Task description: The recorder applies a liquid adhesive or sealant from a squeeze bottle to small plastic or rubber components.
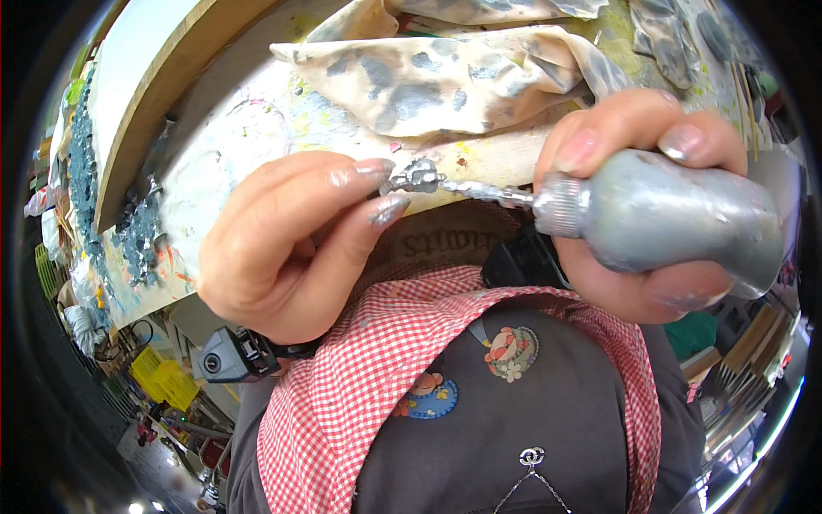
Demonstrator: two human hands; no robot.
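Observation:
My left hand (278, 240) pinches a small silver-coated piece (421, 176) between thumb and fingertip; its exact kind is too small to make out. Silver paint marks the fingertips. My right hand (621, 128) is wrapped round a silver squeeze bottle (685, 214), which lies nearly level with its ridged collar to the left. From the collar a thin, silver-coated nozzle (488, 192) reaches across to the small piece and appears to touch it. Both hands are raised over the near edge of the paint-spattered table (214, 163).
A cream cloth with silver-grey stains (428, 81) lies crumpled beyond my hands. At the left, a wooden strip (158, 98) runs along the table beside dark, flaky paint crusts (141, 236). A yellow basket (163, 377) stands lower left. A red-checked apron (342, 385) covers my lap.

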